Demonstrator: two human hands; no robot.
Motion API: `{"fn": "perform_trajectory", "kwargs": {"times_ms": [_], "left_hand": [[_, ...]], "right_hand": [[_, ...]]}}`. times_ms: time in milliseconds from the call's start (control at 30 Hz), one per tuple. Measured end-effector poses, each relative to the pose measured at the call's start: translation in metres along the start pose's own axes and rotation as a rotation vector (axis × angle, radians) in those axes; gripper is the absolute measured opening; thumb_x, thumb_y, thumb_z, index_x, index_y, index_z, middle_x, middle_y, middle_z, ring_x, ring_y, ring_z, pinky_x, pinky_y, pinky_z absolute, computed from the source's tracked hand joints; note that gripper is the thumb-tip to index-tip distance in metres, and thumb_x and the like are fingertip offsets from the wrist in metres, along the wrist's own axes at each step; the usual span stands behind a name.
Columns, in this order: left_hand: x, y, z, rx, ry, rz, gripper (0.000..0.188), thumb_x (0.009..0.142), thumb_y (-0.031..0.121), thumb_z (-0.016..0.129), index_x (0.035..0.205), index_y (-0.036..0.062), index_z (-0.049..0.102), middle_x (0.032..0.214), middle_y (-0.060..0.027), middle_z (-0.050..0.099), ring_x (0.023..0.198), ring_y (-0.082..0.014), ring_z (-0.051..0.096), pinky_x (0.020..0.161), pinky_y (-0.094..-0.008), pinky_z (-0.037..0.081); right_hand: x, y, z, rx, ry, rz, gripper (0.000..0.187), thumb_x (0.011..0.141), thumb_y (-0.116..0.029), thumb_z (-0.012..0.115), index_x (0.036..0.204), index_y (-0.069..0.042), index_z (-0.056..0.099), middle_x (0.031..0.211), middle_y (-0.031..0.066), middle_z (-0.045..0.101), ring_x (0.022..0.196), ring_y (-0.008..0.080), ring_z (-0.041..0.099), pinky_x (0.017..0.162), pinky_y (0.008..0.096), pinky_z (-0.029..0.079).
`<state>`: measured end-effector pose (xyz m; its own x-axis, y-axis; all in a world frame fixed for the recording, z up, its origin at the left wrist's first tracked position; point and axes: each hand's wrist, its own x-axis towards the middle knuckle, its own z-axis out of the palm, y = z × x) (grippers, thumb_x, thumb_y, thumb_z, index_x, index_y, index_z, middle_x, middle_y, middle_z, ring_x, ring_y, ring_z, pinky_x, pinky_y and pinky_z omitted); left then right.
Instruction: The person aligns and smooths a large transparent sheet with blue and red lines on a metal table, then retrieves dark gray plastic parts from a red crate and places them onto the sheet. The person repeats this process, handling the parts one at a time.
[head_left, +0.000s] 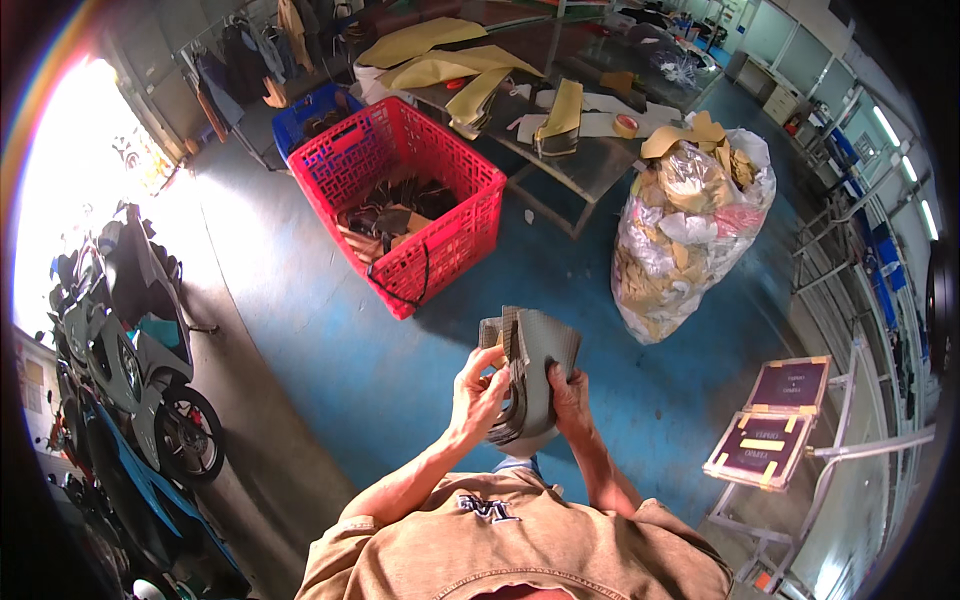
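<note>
In front of my chest I hold a bundle of grey, ribbed-looking cut pieces [540,365], stacked and bent over, with several layered edges showing on the left side. Against those layered edges, the fingers of my left hand [478,398] are bent and closed in a pinch. My right hand [572,398] grips the right side of the bundle, its thumb pressed on the outer face and its other fingers mostly hidden behind. What material the pieces are, I cannot tell.
Ahead to the left stands a red plastic crate [455,245] with dark pieces inside, beside a blue crate [290,125]. Yellow sheets lie on a table [600,170]. A stuffed clear sack [660,260] stands right, near a framed screen [765,450]. Motorcycles [130,370] line the left.
</note>
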<state>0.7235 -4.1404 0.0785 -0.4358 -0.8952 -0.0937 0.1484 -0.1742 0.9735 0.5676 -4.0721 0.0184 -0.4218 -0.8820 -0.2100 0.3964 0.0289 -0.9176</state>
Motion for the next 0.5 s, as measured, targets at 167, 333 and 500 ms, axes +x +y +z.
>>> {"fn": "perform_trajectory", "kwargs": {"times_ms": [167,333,500], "left_hand": [[0.086,0.015,0.056,-0.118,-0.059,-0.179,0.044,0.091,0.009,0.059,0.133,0.0104,0.046,0.106,-0.0017,0.059,0.085,-0.0087,0.058,0.070,-0.0264,0.054],[0.169,0.026,0.099,-0.209,-0.159,-0.044,0.072,0.077,0.008,0.078,0.137,0.0090,0.038,0.108,-0.0054,0.059,0.094,-0.0130,0.059,0.077,-0.0294,0.054],[0.257,0.040,0.133,-0.150,-0.278,0.082,0.075,0.073,0.018,0.082,0.135,0.0056,0.040,0.114,-0.0052,0.056,0.103,-0.0134,0.055,0.091,-0.0294,0.045]], "right_hand": [[0.071,-0.059,-0.048,-0.021,-0.046,0.016,0.044,0.085,-0.036,0.072,0.107,0.001,0.065,0.093,0.0023,0.067,0.084,0.0102,0.059,0.075,0.0270,0.049],[0.134,-0.143,-0.078,-0.135,-0.135,-0.093,0.041,0.082,-0.030,0.075,0.107,0.001,0.065,0.093,0.0020,0.067,0.085,0.0093,0.058,0.075,0.0256,0.048],[0.219,-0.189,-0.120,-0.351,-0.203,-0.138,0.045,0.075,-0.031,0.082,0.104,0.000,0.066,0.088,0.0010,0.066,0.080,0.0068,0.056,0.072,0.0255,0.048]]}}
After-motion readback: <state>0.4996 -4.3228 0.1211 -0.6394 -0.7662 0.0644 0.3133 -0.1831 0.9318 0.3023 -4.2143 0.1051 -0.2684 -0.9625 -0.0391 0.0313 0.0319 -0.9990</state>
